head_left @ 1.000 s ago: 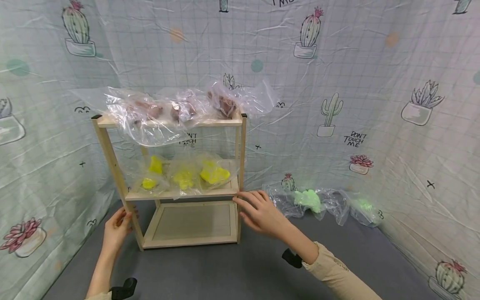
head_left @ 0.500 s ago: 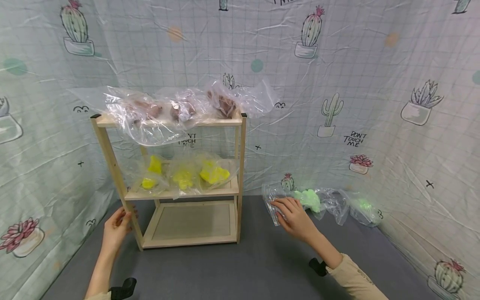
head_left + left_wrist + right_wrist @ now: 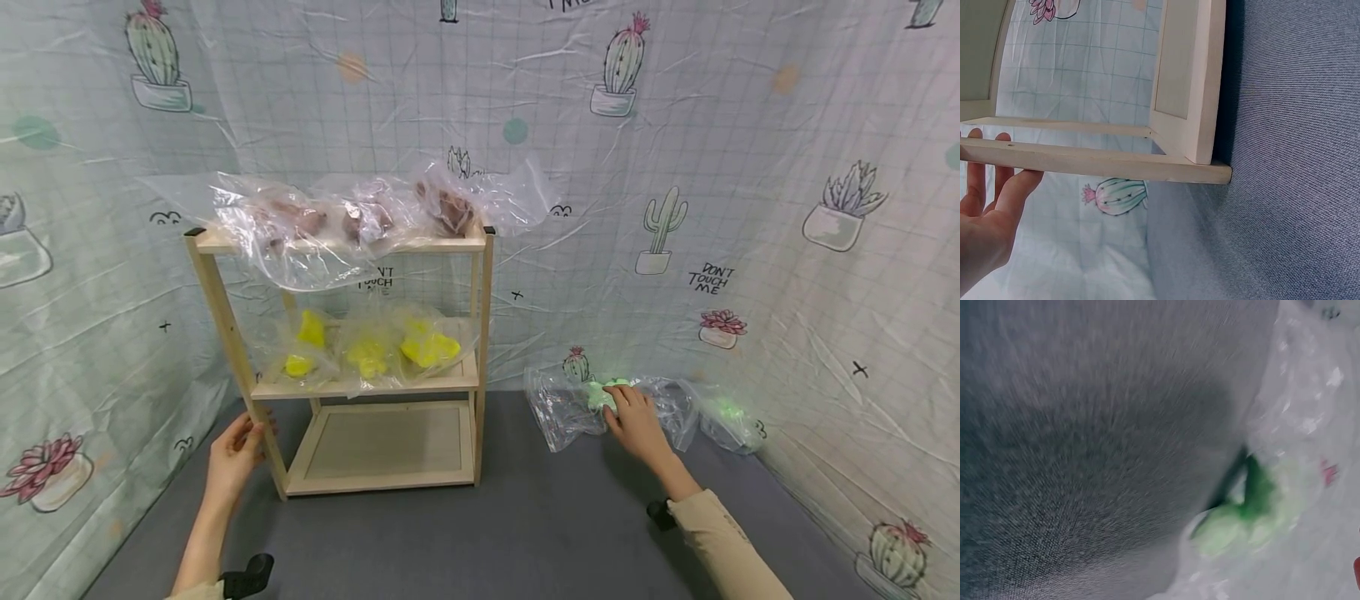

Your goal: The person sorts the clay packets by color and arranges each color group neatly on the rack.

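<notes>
Wooden post (image 3: 1116, 164) pinched in your left hand (image 3: 234, 457), probably to steady the shelf (image 3: 382, 483), you have your right hand (image 3: 637, 423) over the bagged green item (image 3: 597, 397) on the grey surface (image 3: 525, 542), its grasp impossible to tell.

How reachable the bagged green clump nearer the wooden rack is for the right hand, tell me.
Probably yes: in the head view the right hand overlaps the bagged green clump, with nothing but clear plastic seen in the way; whether they touch is unclear.
</notes>
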Demonstrator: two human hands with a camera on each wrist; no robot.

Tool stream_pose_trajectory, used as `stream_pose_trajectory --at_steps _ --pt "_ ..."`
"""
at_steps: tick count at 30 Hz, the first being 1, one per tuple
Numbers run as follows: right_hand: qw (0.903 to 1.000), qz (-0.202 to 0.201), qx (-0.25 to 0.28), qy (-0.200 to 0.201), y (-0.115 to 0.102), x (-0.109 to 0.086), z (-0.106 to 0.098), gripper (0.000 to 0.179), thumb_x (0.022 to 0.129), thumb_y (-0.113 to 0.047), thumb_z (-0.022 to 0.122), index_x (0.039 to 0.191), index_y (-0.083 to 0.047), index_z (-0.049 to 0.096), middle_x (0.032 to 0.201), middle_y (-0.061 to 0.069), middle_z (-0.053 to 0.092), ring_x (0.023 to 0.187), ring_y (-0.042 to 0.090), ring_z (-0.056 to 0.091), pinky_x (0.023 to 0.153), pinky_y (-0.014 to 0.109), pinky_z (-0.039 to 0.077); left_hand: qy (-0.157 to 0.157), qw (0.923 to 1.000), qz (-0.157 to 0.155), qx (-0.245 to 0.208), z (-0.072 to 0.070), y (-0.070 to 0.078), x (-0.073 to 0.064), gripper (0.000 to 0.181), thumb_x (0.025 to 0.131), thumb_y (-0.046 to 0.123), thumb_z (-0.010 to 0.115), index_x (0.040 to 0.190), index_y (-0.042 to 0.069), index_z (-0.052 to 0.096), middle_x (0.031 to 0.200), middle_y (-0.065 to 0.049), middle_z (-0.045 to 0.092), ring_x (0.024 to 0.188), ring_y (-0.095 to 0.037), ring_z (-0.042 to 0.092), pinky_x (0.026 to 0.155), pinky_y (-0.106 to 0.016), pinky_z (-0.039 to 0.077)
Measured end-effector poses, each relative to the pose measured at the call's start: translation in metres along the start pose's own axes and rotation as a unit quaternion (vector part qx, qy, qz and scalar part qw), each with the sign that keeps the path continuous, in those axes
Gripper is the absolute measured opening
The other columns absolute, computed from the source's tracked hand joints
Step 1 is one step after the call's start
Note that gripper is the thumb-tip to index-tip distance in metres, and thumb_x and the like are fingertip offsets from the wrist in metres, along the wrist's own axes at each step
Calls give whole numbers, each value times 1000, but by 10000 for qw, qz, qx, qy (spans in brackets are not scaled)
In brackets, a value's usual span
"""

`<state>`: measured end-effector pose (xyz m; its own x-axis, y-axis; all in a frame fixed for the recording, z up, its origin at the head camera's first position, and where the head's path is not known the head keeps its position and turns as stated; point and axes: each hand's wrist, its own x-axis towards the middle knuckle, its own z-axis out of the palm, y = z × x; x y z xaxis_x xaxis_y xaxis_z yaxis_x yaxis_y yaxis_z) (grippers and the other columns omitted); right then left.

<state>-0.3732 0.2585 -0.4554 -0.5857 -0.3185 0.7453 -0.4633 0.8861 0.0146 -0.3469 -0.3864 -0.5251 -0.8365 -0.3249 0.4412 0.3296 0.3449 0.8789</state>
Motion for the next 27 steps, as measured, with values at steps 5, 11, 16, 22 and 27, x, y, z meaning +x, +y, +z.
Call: stream_pose_trajectory --at_steps 5,11,16,22,27 --pt "9971 526 -258 -477 13 3 8 31 83 -12 62 110 0 55 103 17 55 93 33 51 72 48 36 -339 9972 38 -669 -4 26 -9 38 92 25 48 128 12 48 106 9 60 90 5 57 61 -21 50" --pt "9912 954 -279 -874 22 6 16 33 86 -17 57 113 2 54 106 19 54 97 34 50 72 48 34 -506 9921 86 -1143 -4 50 -17 35 90 19 51 124 13 52 103 8 61 88 3 58 62 -24 51" --pt "9801 1352 -398 -1401 28 7 21 39 90 -26 51 118 1 51 115 21 50 104 38 46 76 53 32 -476 9965 -61 -684 3 81 -28 37 92 25 46 125 8 50 97 19 58 85 8 56 61 -17 49" --pt "9613 1596 -560 -2176 33 7 31 52 92 -37 44 129 -1 39 130 24 39 118 44 36 88 68 24 -402 9988 -112 -273 8 123 -43 41 93 26 44 126 2 46 94 22 55 84 12 53 64 -17 48" --pt "9523 1770 -383 -2456 38 9 40 59 91 -42 44 135 -3 32 138 25 31 124 46 27 89 72 18 -513 9961 -14 -717 2 106 -37 39 92 27 47 125 7 49 97 15 58 86 9 54 63 -18 49"
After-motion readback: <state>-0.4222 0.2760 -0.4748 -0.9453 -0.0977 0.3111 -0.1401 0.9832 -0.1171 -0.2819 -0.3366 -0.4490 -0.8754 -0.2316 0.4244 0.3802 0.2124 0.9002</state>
